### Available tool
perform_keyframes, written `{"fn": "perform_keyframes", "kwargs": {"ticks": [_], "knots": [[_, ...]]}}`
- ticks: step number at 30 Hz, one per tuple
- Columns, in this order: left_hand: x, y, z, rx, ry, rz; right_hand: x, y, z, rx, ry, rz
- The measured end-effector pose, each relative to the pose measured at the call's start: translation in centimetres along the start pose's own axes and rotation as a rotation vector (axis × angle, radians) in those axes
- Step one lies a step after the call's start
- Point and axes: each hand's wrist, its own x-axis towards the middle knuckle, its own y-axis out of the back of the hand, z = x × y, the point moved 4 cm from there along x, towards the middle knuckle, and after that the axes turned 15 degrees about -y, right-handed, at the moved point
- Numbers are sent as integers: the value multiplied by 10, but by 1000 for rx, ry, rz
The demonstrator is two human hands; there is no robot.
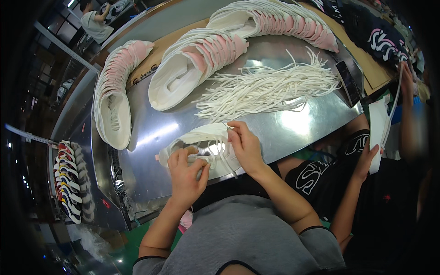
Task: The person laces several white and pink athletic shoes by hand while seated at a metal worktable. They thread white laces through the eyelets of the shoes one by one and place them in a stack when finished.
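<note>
A white shoe upper [197, 136] lies on the shiny metal table in front of me, its pale pink tab at the left end. White shoelace [217, 149] crosses its opening in several loops, and loose ends hang over its near right side. My left hand [187, 176] is closed at the near edge, fingers curled around the rim and partly hiding it. With thumb and forefinger, my right hand [246, 147] pinches the far right edge; whether a lace tip is also between them is too small to tell.
Beyond the upper lies a heap of loose white laces [270, 89]. Nested white-and-pink uppers form stacks at the left [114, 114], middle [183, 68] and back [293, 25]. A dark phone [348, 85] sits at the table's right edge. A co-worker's hand [366, 160] holds a white piece nearby.
</note>
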Motion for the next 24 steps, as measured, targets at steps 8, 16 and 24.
{"fn": "perform_keyframes", "kwargs": {"ticks": [8, 16, 24], "knots": [[-11, 0, -12, -368, 194, 103, -62, -1, 0, 89, -166, -281], [-16, 9, -14, -689, 169, 154, -63, -27, -2, 1305, -682, -1107], [-2, -6, -8, -218, 48, 29, -18, -8, -16, 873, -434, -813]]}}
